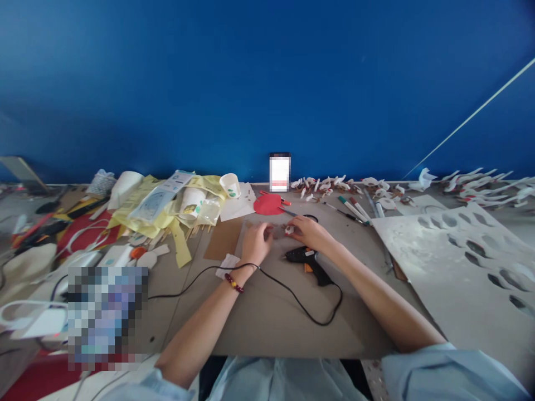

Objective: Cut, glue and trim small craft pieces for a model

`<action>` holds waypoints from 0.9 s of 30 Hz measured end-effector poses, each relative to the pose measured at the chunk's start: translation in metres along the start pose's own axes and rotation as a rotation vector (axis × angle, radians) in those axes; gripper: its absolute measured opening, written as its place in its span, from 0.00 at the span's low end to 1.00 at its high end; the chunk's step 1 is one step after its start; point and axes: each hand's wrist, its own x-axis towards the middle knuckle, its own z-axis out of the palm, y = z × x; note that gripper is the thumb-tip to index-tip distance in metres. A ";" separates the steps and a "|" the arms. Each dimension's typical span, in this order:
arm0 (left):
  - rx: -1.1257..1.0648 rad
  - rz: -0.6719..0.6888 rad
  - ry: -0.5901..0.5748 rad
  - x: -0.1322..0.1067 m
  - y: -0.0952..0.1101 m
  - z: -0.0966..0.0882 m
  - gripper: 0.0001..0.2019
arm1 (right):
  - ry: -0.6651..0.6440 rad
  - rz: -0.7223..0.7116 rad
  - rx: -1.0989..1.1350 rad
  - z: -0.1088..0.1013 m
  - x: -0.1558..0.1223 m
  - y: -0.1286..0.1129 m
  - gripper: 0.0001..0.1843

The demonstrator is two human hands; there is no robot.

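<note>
Near the middle of the table, my right hand (310,233) pinches a small white piece (288,229) with a bit of red on it. My left hand (256,243) is close by on the left, fingers curled together; whatever they hold, if anything, is too small to make out. Just below my right hand lies a black glue gun (311,260), its nozzle pointing left. Its cord (288,289) loops over the table and crosses my left wrist. Beyond both hands lies a round red sheet (267,205).
Small white bird-like figures (334,182) line the wall. A white sheet with oval cut-outs (438,250) covers the right. Markers (353,209) lie at centre right. A phone (280,172) stands behind. Paper cups (229,185), yellow packaging (179,211) and clutter fill the left.
</note>
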 end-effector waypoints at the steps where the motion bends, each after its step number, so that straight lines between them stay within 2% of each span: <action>1: -0.053 -0.003 0.018 0.000 0.001 0.000 0.08 | 0.018 0.009 0.017 -0.001 0.000 -0.002 0.09; 4: -0.291 -0.058 0.020 0.002 0.003 0.001 0.06 | 0.094 0.015 0.091 -0.004 -0.001 -0.009 0.10; 8: -0.586 -0.147 0.016 0.004 0.005 0.007 0.13 | 0.180 0.007 0.164 -0.009 -0.002 -0.020 0.11; 13: -0.708 -0.119 0.010 0.005 0.003 0.012 0.13 | 0.213 -0.022 0.140 -0.009 -0.003 -0.025 0.12; 18: -0.697 -0.108 0.026 0.005 0.000 0.014 0.11 | 0.152 0.016 0.037 -0.016 -0.005 -0.031 0.16; 23: -0.759 -0.179 0.035 0.005 0.000 0.013 0.11 | 0.023 0.304 -0.183 -0.052 -0.014 -0.037 0.19; 27: -0.753 -0.225 0.010 0.005 0.003 0.012 0.10 | -0.148 0.382 -0.262 -0.069 -0.032 -0.041 0.25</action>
